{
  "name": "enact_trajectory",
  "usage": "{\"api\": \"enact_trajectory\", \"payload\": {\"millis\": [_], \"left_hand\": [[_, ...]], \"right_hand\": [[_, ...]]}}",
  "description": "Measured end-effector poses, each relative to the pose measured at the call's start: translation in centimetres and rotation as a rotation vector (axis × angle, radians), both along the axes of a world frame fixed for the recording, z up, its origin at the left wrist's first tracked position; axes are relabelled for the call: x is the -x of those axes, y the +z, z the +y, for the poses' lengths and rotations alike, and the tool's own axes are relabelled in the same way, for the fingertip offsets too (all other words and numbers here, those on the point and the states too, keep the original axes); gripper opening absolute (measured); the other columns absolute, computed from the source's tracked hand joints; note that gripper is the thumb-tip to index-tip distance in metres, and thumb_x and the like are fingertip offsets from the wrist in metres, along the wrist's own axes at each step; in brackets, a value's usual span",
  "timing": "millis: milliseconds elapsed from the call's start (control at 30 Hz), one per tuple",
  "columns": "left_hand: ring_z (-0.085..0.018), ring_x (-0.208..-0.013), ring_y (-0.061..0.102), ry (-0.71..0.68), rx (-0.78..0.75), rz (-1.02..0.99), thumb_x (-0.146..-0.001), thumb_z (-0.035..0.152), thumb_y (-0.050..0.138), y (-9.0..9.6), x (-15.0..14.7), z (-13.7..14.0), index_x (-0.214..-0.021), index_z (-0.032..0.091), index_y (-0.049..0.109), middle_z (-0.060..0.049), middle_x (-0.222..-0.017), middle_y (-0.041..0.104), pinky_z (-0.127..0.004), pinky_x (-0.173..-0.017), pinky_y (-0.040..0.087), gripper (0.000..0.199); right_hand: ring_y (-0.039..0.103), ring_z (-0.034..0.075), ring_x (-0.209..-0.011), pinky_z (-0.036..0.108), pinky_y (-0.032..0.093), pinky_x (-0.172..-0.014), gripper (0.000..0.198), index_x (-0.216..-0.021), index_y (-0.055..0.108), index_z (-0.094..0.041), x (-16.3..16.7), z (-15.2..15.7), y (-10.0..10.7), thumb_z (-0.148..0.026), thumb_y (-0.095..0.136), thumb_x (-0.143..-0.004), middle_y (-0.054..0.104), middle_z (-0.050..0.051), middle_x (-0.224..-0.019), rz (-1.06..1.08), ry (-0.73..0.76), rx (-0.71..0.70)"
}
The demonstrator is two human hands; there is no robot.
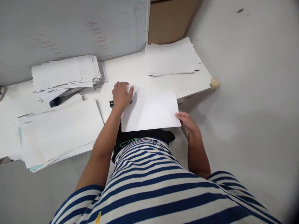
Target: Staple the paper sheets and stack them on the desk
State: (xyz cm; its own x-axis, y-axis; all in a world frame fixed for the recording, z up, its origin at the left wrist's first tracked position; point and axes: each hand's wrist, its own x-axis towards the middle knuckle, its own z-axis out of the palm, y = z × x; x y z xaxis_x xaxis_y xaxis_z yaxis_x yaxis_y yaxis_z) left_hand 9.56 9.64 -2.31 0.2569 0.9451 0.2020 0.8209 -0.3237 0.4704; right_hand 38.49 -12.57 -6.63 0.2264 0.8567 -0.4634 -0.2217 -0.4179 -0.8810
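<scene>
White paper sheets (151, 109), whether one or a thin set I cannot tell, lie over the table's front edge, close to my body. My right hand (187, 121) pinches their right edge, thumb on top. At their left edge is my left hand (122, 95), fingers apart, above the tabletop. Under its wrist a small black object (111, 104) sticks out on both sides; most of it is hidden, so its kind is unclear.
Paper piles lie at back left (67, 73), front left (63, 130) and back right (170, 59) on the white table (121, 68). A dark object (55, 102) sits between the left piles. Behind are a whiteboard (70, 28) and a brown panel (170, 21); a wall (245, 93) stands right.
</scene>
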Motion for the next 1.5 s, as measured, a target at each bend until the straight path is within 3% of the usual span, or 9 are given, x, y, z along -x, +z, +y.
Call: {"api": "enact_trajectory", "payload": {"millis": [133, 400, 633, 833, 1000, 1067, 1200, 1300, 1500], "left_hand": [[-0.038, -0.146, 0.040, -0.004, 0.006, -0.030, -0.097, 0.045, 0.051, -0.4, -0.1, 0.4, -0.119, 0.024, 0.063, -0.015, -0.133, 0.064, -0.058, -0.118, 0.035, 0.033], [-0.038, -0.144, 0.040, 0.008, 0.043, 0.001, -0.097, 0.046, 0.051, -0.2, -0.2, 0.3, -0.117, 0.026, 0.062, -0.015, -0.133, 0.062, -0.059, -0.115, 0.036, 0.031], [-0.035, -0.141, 0.044, 0.014, 0.003, -0.046, -0.097, 0.049, 0.053, -0.5, -0.2, 0.5, -0.113, 0.026, 0.063, -0.014, -0.127, 0.065, -0.054, -0.115, 0.037, 0.030], [-0.025, -0.129, 0.057, -0.109, -0.153, -0.165, -0.107, 0.044, 0.031, 1.7, 0.6, -1.6, -0.116, 0.024, 0.062, -0.011, -0.124, 0.068, -0.044, -0.115, 0.038, 0.038], [-0.032, -0.137, 0.053, -0.175, -0.116, 0.063, -0.096, 0.053, 0.059, 2.2, 4.0, -4.3, -0.122, 0.029, 0.064, -0.008, -0.128, 0.070, -0.053, -0.122, 0.028, 0.036], [-0.034, -0.128, 0.060, -0.141, -0.024, 0.125, -0.093, 0.054, 0.063, 1.4, 5.6, -4.5, -0.120, 0.029, 0.067, -0.009, -0.124, 0.072, -0.053, -0.117, 0.036, 0.037], [-0.032, -0.109, 0.068, 0.126, 0.078, 0.064, -0.095, 0.057, 0.056, -0.7, 7.4, -3.7, -0.117, 0.024, 0.067, -0.011, -0.117, 0.074, -0.045, -0.095, 0.051, 0.041], [-0.032, -0.109, 0.068, 0.212, 0.074, 0.043, -0.095, 0.059, 0.053, -1.4, 7.4, -3.1, -0.118, 0.024, 0.065, -0.012, -0.117, 0.073, -0.044, -0.091, 0.052, 0.043], [-0.034, -0.110, 0.066, 0.126, 0.048, 0.105, -0.092, 0.055, 0.061, -1.3, 7.3, -3.1, -0.119, 0.022, 0.064, -0.014, -0.117, 0.071, -0.044, -0.089, 0.052, 0.043]], "right_hand": [[0.065, 0.017, -0.065, 0.028, 0.049, -0.061, 0.055, -0.079, 0.077, -0.019, 0.5, -0.1, 0.4, -0.072, 0.084, -0.064, 0.074, 0.001, -0.072, -0.104, 0.010, -0.063], [0.056, 0.013, -0.060, 0.023, 0.040, -0.054, 0.049, -0.076, 0.075, -0.019, 0.9, 0.0, 0.1, -0.067, 0.077, -0.077, 0.068, -0.002, -0.068, -0.212, 0.045, -0.133], [0.063, 0.016, -0.065, 0.026, 0.049, -0.061, 0.050, -0.079, 0.076, -0.021, 1.2, 0.5, -0.7, -0.069, 0.080, -0.071, 0.073, 0.000, -0.072, -0.129, -0.078, -0.124], [0.074, 0.023, -0.084, 0.030, 0.057, -0.071, 0.051, -0.099, 0.078, -0.021, 1.6, 1.2, -0.2, -0.059, 0.087, -0.067, 0.080, 0.003, -0.089, -0.070, -0.082, -0.046], [0.074, 0.023, -0.082, 0.032, 0.057, -0.071, 0.046, -0.099, 0.077, -0.019, 1.5, 1.2, 0.8, -0.055, 0.084, -0.071, 0.080, 0.005, -0.093, -0.170, -0.073, -0.049], [0.073, 0.022, -0.079, 0.032, 0.057, -0.071, 0.045, -0.099, 0.077, -0.019, 0.4, 0.9, 1.4, -0.054, 0.083, -0.072, 0.080, 0.005, -0.093, -0.222, -0.136, -0.070], [0.072, 0.022, -0.079, 0.034, 0.058, -0.073, 0.042, -0.099, 0.075, -0.020, -4.2, 0.9, 3.4, -0.050, 0.082, -0.070, 0.079, 0.006, -0.095, -0.358, -0.439, -0.145], [0.073, 0.023, -0.085, 0.033, 0.058, -0.075, 0.036, -0.102, 0.072, -0.017, -8.3, 3.4, 5.6, -0.042, 0.077, -0.076, 0.078, 0.011, -0.098, -0.450, -0.576, -0.230], [0.071, 0.020, -0.084, 0.032, 0.053, -0.078, 0.027, -0.100, 0.071, -0.006, -13.8, 16.5, 9.9, -0.024, 0.072, -0.080, 0.076, 0.014, -0.093, -0.530, -0.347, -0.085]]}}
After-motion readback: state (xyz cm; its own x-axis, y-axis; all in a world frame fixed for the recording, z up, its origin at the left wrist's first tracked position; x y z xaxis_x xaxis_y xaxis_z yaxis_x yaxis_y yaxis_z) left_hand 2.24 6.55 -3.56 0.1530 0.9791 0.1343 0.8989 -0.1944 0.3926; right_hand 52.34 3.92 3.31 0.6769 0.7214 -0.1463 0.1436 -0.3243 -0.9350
